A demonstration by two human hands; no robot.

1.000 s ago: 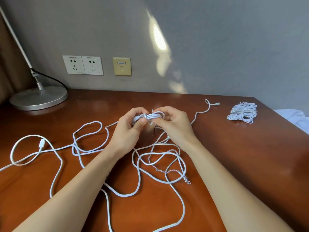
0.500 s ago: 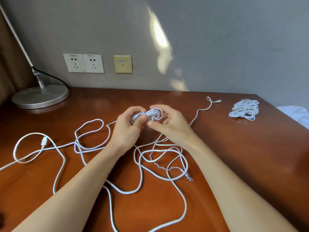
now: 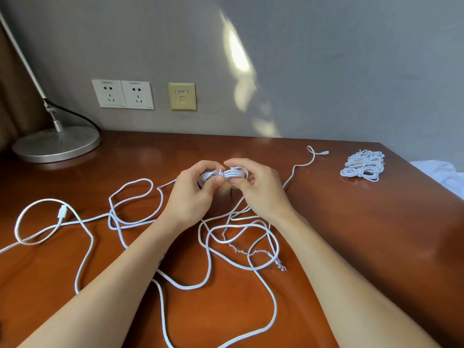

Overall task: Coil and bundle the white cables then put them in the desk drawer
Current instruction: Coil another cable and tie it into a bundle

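A small coil of white cable (image 3: 226, 175) is held above the middle of the desk. My left hand (image 3: 194, 194) grips its left end, thumb over the loops. My right hand (image 3: 261, 188) pinches its right end. Long loose white cables (image 3: 118, 217) sprawl over the wooden desk (image 3: 351, 234) from the far left to the front edge, one with a white plug (image 3: 62, 211). A frayed braided wire end (image 3: 253, 252) lies among the loops. A finished white cable bundle (image 3: 363, 165) sits at the back right. No drawer is in view.
A lamp with a round metal base (image 3: 56, 144) stands at the back left. Two wall sockets (image 3: 123, 94) and a beige data port (image 3: 182, 96) are on the grey wall. White fabric (image 3: 444, 172) lies beyond the desk's right edge.
Both hands have stayed at the coil, with the right-hand fingers shifting around its right end. The loose cables on the desk have barely moved.
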